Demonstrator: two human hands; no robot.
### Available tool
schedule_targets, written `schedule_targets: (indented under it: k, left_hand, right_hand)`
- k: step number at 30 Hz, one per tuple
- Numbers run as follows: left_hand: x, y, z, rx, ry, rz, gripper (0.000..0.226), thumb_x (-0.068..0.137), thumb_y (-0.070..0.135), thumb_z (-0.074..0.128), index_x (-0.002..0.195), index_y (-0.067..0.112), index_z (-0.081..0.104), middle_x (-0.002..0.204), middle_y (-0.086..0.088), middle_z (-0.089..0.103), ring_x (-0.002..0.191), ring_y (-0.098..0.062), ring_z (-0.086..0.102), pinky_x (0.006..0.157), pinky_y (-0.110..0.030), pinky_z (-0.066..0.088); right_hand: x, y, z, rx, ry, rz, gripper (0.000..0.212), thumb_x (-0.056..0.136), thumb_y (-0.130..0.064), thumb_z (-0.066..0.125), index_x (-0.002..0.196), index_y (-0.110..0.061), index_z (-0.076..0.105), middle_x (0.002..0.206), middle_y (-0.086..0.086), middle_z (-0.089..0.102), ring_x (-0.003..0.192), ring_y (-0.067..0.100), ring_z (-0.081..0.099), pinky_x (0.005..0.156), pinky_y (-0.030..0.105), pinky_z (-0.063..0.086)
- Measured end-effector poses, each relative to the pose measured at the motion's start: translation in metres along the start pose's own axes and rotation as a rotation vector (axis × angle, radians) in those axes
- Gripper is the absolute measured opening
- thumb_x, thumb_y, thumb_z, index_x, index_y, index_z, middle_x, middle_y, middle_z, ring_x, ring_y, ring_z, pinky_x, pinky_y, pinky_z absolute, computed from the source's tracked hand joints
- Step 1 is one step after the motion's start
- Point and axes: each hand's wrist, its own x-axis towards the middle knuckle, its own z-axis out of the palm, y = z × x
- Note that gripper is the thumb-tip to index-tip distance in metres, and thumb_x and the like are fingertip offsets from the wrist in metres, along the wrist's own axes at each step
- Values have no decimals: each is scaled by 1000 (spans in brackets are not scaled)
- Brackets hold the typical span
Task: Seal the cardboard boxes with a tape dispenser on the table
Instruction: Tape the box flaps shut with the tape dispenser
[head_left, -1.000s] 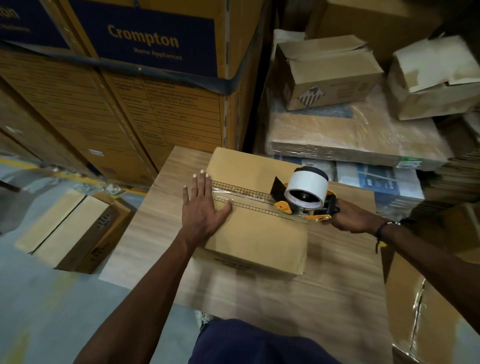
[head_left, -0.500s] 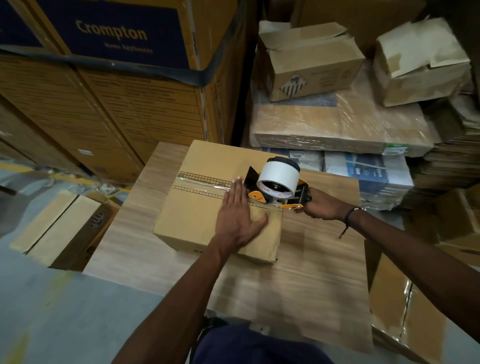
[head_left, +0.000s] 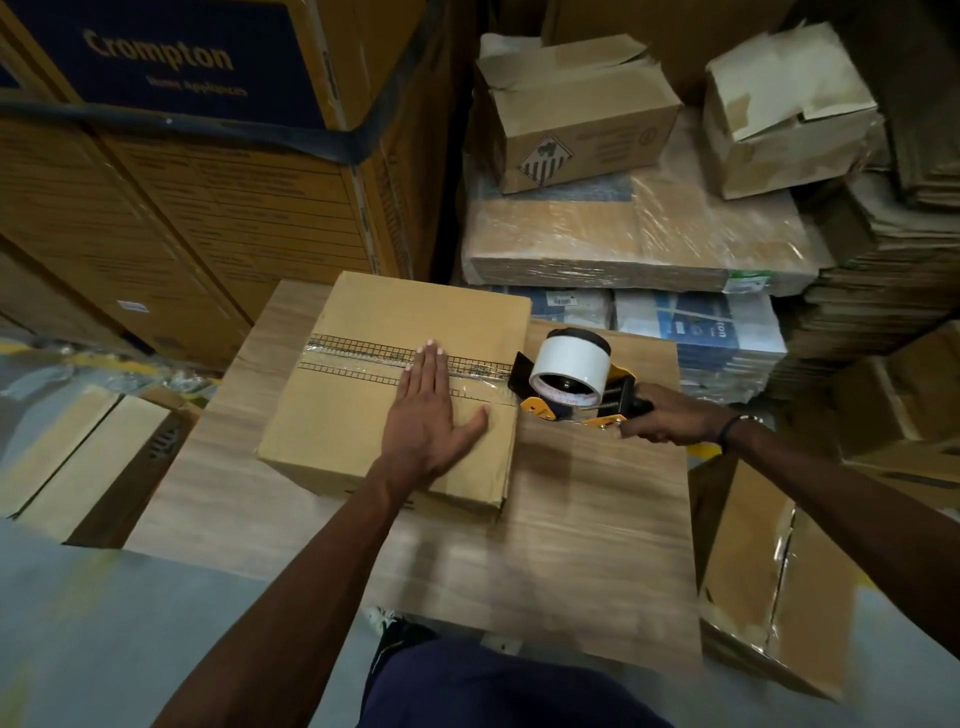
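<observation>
- Cardboard box (head_left: 395, 395) on table (head_left: 597, 519), shifted left over the last second.
- Left hand (head_left: 428, 415) flat on lid, fingers straight, now nearer right edge.
- Right hand (head_left: 670, 415) gripping dispenser (head_left: 571, 382), now just past that edge.
- Tape (head_left: 374, 356) across the seam; apparently uncut, blurred there.
</observation>
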Motion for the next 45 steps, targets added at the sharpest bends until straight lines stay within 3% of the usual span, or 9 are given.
schedule_targets:
  k: [3,6,10,27,31,36,39,42,45]
  left_hand:
    - [0,1,0,-3,5,10,103,97,80,21,164,7,-9,173,-11,-12,159,-21,-14,130,-41,1]
    - [3,2,0,-9,-9,-11,107,95,80,21,164,5,-8,173,-13,-12,160,-24,-13,131,-45,2]
    - [4,28,3,-21,-51,18,115,90,87,22,164,5,-9,171,-13,-16,158,-29,-18,130,-48,0]
    - [2,48,13,28,-29,51,119,87,85,30,163,5,-12,171,-12,-19,158,-24,-20,129,-40,-5]
    - [0,49,12,32,-37,54,118,86,85,29,163,5,-12,171,-13,-19,158,-24,-19,130,-41,-4]
    - [-1,47,10,34,-45,64,121,85,85,31,163,3,-13,171,-13,-19,159,-25,-17,131,-43,0]
    - [0,48,11,31,-33,64,120,85,84,32,163,2,-10,172,-15,-16,159,-26,-15,131,-44,2]
    - [0,49,13,30,-32,61,120,86,84,33,163,3,-11,172,-14,-16,159,-25,-16,131,-43,1]
    - [1,48,15,39,-24,67,120,87,84,34,163,2,-10,172,-14,-15,160,-26,-14,130,-43,0]
  right_hand:
    - [3,4,-19,157,-134,-27,41,86,-55,78,77,-18,63,66,3,40,55,13,28,54,34,18]
    - [3,-6,-31,305,-179,9,54,92,-63,65,83,-11,58,68,-2,44,55,9,29,48,21,25]
    - [12,-14,-32,126,-175,34,66,89,-75,59,78,-10,55,62,-1,40,53,13,25,50,27,23]
    - [27,-9,-34,12,-65,-50,88,72,-93,54,75,-5,55,59,1,37,50,15,25,46,24,26]
    - [27,-6,-28,46,-48,-16,84,82,-88,49,77,-5,58,61,2,40,51,15,28,47,26,26]
    - [18,15,-34,-193,238,22,70,96,-74,41,59,-15,51,49,0,45,41,12,37,56,30,38]
    - [7,53,-26,-106,417,121,72,95,-76,39,62,-14,55,49,-1,50,41,13,42,58,31,40]
    - [12,75,5,-43,612,164,82,92,-82,37,68,-10,67,57,5,61,53,20,55,62,35,43]
    - [28,91,40,-132,763,233,86,87,-91,29,79,-19,75,68,8,65,69,26,63,62,36,44]
